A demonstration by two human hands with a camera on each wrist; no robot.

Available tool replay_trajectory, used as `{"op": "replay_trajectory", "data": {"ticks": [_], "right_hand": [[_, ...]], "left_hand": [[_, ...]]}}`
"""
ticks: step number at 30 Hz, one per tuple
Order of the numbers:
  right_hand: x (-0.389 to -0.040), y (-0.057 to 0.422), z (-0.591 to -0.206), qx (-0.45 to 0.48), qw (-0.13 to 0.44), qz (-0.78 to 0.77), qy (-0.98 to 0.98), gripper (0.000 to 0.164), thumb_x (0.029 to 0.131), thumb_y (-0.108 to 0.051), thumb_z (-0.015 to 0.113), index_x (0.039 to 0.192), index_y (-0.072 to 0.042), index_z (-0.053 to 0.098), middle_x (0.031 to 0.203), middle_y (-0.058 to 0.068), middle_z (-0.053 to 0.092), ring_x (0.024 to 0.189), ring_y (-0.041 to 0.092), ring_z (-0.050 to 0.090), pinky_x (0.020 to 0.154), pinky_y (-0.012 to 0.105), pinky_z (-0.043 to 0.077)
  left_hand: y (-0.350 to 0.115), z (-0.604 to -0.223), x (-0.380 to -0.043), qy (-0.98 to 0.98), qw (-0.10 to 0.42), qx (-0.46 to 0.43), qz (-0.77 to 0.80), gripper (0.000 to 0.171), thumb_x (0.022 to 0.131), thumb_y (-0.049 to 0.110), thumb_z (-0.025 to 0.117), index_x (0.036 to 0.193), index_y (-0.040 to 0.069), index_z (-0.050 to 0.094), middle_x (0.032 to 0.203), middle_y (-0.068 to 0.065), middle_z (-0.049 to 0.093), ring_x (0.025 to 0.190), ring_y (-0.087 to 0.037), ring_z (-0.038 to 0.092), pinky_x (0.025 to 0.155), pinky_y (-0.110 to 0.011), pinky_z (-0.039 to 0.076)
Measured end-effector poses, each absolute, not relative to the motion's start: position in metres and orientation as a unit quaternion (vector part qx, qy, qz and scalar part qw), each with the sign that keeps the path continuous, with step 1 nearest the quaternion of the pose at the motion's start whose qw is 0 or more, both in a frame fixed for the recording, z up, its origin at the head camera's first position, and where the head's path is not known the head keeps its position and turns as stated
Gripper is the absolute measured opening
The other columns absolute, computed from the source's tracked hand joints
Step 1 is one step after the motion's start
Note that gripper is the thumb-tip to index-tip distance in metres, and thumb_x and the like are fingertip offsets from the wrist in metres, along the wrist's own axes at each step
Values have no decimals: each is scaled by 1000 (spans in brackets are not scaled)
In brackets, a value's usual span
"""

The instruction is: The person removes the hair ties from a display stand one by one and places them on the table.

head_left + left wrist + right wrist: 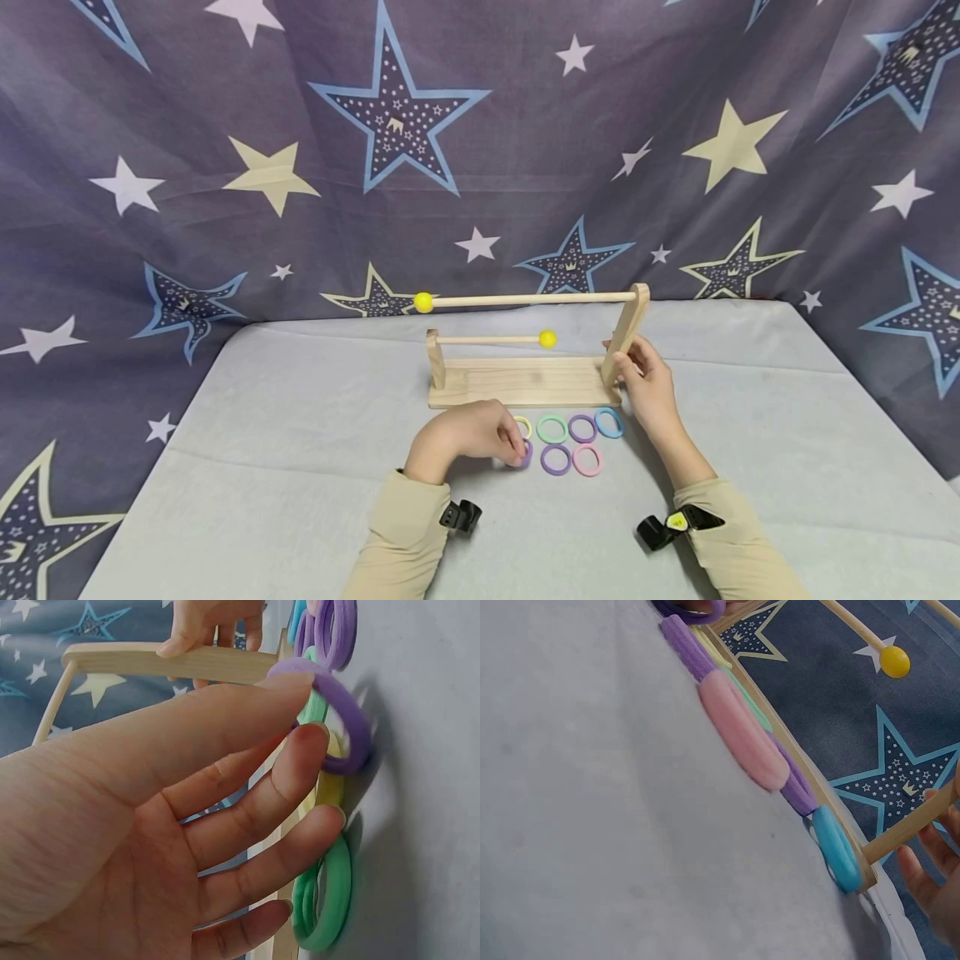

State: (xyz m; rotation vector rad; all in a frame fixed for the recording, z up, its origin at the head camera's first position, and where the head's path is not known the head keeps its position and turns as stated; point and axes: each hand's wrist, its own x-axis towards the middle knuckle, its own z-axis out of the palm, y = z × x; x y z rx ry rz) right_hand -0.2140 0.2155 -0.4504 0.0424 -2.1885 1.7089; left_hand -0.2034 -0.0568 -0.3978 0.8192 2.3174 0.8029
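Note:
Between thumb and index finger, my left hand (pixel 480 429) pinches a purple hair tie (pixel 352 724), which is tilted up on edge; whether it touches the cloth I cannot tell. My right hand (pixel 648 387) grips the tall right post of a wooden stand (pixel 525 385), thumb in front and fingers behind. Loose hair ties lie in front of the base: yellow (pixel 522 419), green (pixel 552 441), blue (pixel 597 422), pink (pixel 588 474) and more purple ones (pixel 556 473). Another green hair tie (pixel 341 892) shows in the left wrist view, hidden by my left hand in the head view.
A long upper rod (pixel 525 299) runs leftward from the tall post to a yellow ball (pixel 423 302). The lower rod (pixel 487 340) runs rightward from the short post (pixel 436 360) to another yellow ball (pixel 548 338). Behind the grey-covered table (pixel 300 467) hangs a star-patterned curtain (pixel 510 167).

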Motion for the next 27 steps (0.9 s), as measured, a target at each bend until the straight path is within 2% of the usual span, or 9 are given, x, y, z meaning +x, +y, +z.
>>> {"op": "replay_trajectory", "data": {"ticks": [4, 8, 16, 22, 27], "right_hand": [[-214, 215, -449, 9, 174, 605, -777, 39, 101, -13, 56, 138, 0, 53, 126, 22, 63, 102, 10, 58, 75, 19, 51], [-205, 209, -433, 11, 169, 600, -782, 38, 101, -9, 55, 136, 6, 52, 126, 27, 61, 102, 13, 59, 75, 19, 51], [-216, 216, -451, 4, 166, 607, -777, 39, 101, -10, 54, 138, 3, 51, 128, 24, 61, 105, 18, 59, 75, 19, 52], [-215, 216, -452, 7, 169, 610, -774, 39, 101, -13, 55, 138, 0, 53, 127, 22, 62, 105, 18, 59, 75, 19, 51], [-215, 216, -451, 7, 171, 610, -773, 39, 101, -14, 56, 137, 0, 53, 128, 21, 62, 105, 18, 58, 75, 19, 52]], "left_hand": [[-59, -399, -206, 858, 274, 307, 309, 6, 80, 8, 79, 87, 8, 78, 76, 7, 70, 67, -1, 56, 66, -19, 48], [-62, -400, -208, 851, 278, 305, 325, 10, 81, 8, 79, 91, 6, 77, 78, 4, 71, 69, -2, 58, 69, -20, 49], [-67, -400, -211, 830, 277, 308, 375, 13, 85, 8, 76, 97, 3, 75, 80, 2, 70, 72, -4, 60, 70, -21, 49], [-71, -400, -213, 839, 243, 301, 383, 15, 87, 13, 75, 100, 6, 75, 83, 4, 69, 74, -7, 61, 70, -24, 51], [-74, -401, -216, 844, 206, 289, 402, 13, 88, 9, 72, 101, 7, 74, 86, 4, 68, 76, -9, 59, 71, -26, 50]]}}
